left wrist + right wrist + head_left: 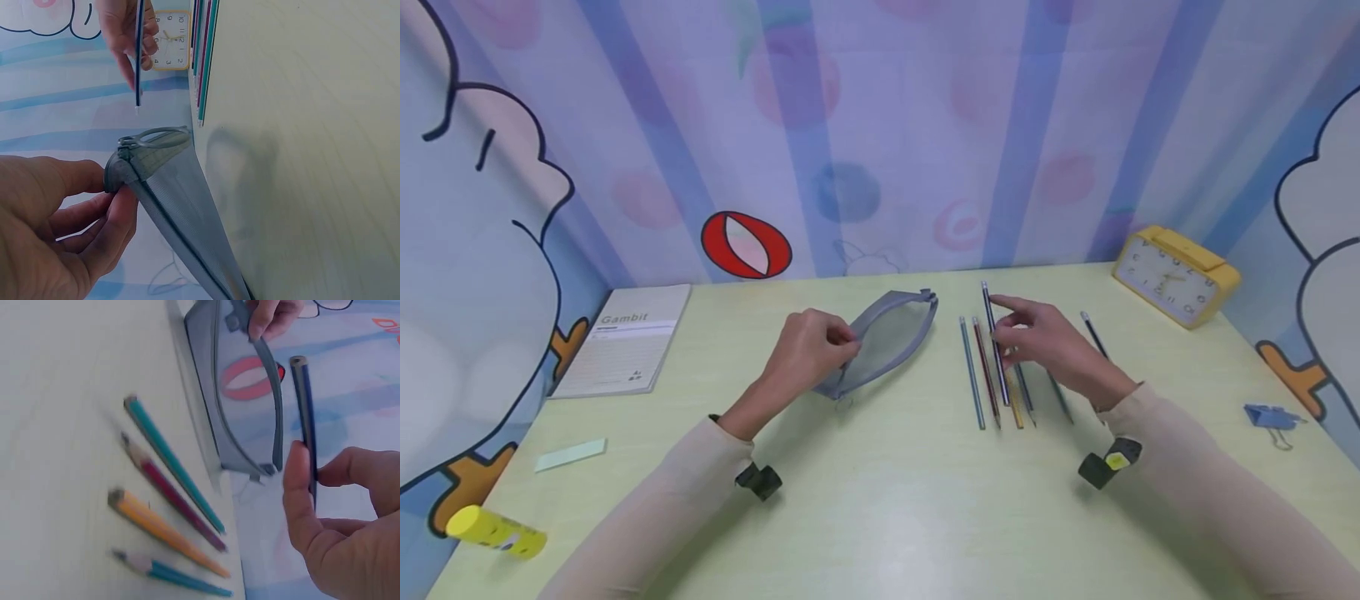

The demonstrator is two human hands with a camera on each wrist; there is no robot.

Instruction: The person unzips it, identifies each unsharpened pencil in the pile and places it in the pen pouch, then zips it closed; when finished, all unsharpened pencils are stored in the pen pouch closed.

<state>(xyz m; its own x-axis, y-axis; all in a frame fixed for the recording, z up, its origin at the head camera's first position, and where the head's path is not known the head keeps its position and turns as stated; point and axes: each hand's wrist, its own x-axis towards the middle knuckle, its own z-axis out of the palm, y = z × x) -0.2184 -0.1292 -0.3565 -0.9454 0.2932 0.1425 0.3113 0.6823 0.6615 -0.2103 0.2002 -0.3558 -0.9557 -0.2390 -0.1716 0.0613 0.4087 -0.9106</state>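
My left hand pinches the near-left edge of a grey mesh pencil case. The case stands tilted on the table with its zip undone and its mouth gaping. In the left wrist view, thumb and fingers grip the case's corner beside the zip. To the right, my right hand holds a dark blue pencil between thumb and fingers, raised above the table. Under and beside that hand lie a teal pencil, a dark red pencil, a yellow-orange pencil and other pencils, some partly hidden by the hand.
A yellow alarm clock stands at the back right, with a blue binder clip nearer the right edge. On the left are a notepad, a pale green strip and a yellow tube. A patterned curtain closes off the back.
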